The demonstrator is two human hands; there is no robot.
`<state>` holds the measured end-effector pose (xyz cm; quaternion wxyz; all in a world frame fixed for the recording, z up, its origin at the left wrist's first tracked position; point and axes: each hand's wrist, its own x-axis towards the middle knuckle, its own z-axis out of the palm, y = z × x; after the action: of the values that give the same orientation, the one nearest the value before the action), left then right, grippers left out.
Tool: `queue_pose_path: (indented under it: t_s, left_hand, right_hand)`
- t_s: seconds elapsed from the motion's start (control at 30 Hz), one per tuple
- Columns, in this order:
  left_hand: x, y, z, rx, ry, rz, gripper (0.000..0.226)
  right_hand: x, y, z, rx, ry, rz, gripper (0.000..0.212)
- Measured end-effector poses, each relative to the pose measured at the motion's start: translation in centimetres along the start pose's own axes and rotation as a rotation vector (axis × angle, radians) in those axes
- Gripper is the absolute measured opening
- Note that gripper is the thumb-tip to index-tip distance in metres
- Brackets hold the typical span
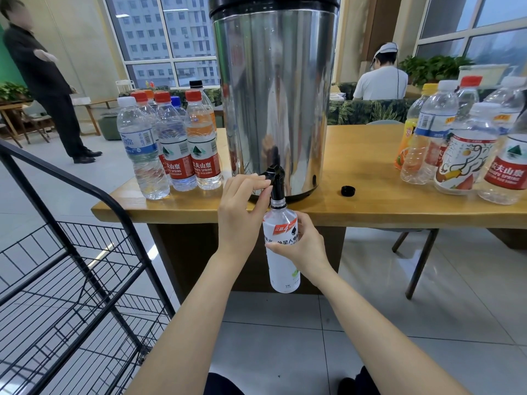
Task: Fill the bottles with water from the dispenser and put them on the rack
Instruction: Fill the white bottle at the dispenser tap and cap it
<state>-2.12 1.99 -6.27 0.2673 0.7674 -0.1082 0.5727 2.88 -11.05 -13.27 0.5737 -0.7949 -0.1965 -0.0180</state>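
Observation:
A tall steel dispenser stands on the wooden table, its black tap jutting over the front edge. My right hand grips a white-labelled bottle upright below the table edge, its open neck right under the tap spout. My left hand pinches the tap lever from the left. The bottle's black cap lies on the table to the right of the dispenser. A black wire rack stands at the lower left.
Several capped, water-filled bottles stand left of the dispenser. Several bottles that look empty stand at the right. One person stands at the far left, another sits behind the table. Tiled floor lies below.

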Motion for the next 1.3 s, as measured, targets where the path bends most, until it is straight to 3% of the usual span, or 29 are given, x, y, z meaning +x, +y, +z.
queue_pose_path:
  t_s: [1.3]
  left_hand:
    - [-0.07,-0.09,0.01,-0.008,-0.002,0.001,0.015]
  right_hand:
    - [0.10,0.18,-0.08,-0.012,-0.003,-0.012,0.076]
